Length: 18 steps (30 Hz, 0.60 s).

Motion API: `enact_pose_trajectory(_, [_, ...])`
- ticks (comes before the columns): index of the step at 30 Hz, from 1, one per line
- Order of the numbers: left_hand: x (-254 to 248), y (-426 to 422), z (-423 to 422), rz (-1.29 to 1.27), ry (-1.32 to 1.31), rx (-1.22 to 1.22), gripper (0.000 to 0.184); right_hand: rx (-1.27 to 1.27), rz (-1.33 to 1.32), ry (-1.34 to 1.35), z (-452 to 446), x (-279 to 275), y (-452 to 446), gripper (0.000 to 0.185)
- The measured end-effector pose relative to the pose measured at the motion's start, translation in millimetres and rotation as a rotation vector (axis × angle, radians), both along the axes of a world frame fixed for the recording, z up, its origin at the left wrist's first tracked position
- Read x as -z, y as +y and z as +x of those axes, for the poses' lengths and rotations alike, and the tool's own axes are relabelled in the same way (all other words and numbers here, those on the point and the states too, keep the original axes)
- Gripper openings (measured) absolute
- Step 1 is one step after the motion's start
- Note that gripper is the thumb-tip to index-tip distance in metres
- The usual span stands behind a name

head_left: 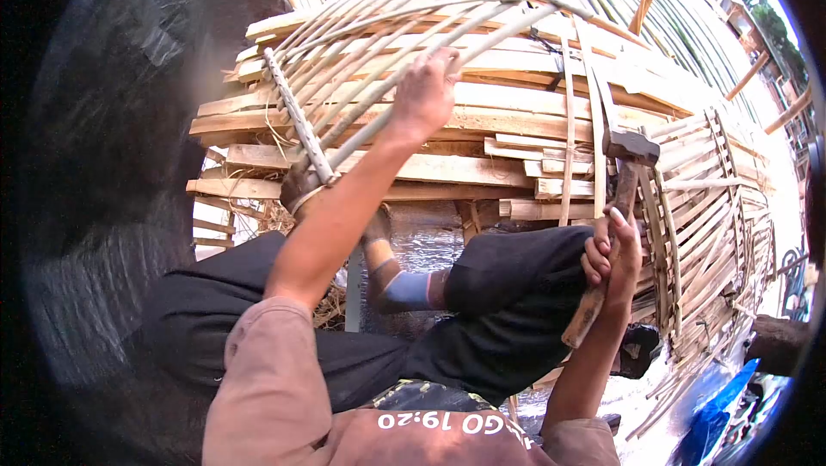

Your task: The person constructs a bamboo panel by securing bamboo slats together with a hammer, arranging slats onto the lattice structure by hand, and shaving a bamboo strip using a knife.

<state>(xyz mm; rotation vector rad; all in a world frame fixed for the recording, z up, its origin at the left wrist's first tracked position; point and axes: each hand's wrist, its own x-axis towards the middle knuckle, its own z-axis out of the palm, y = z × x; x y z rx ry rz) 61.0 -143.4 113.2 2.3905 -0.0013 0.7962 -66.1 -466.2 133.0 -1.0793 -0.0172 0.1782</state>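
Observation:
My left hand [423,94] is closed around a pole of a slatted wooden frame [370,113], which leans slantwise over stacked boards. A pale crossbar [297,117] forms the frame's lower end, near my foot. On the right, my right hand [613,251] is wrapped round the wooden handle of a hammer [634,148]. The dark hammer head points up, and the handle's end hangs below my fist, above my knee.
Rough planks [508,123] lie stacked across the middle. Another slatted wooden panel [710,208] stands at the right. Dark sheeting [120,165] covers the left side. A blue plastic bag [714,414] lies at the lower right, and long poles [602,1] extend behind.

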Motion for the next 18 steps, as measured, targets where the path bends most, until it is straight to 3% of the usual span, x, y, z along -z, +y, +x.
enact_pose_trajectory(5, [36.7, -54.3, 39.3, -0.08, 0.179, -0.056, 0.033, -0.02, 0.131, 0.049, 13.1, 28.3, -4.9, 0.029])
enact_pose_trajectory(8, [45.6, -77.1, 71.1, -0.083, 0.155, -0.073, 0.034, 0.072, -0.011, 0.091, 13.6, 26.1, 6.0, 0.028])
enact_pose_trajectory(11, [52.0, -92.7, 79.3, -0.139, 0.259, -0.116, 0.037, 0.073, 0.125, 0.147, 15.7, 24.2, 5.1, 0.025])
enact_pose_trajectory(15, [56.2, -71.3, 83.2, 0.023, 0.044, 0.363, 0.039, 0.073, 0.056, 0.126, 15.9, 21.6, 9.3, 0.025])
enact_pose_trajectory(18, [14.8, -5.5, 57.8, 0.342, 0.073, 0.473, 0.039, 0.067, -0.041, 0.09, 12.2, 21.5, 13.2, 0.027])
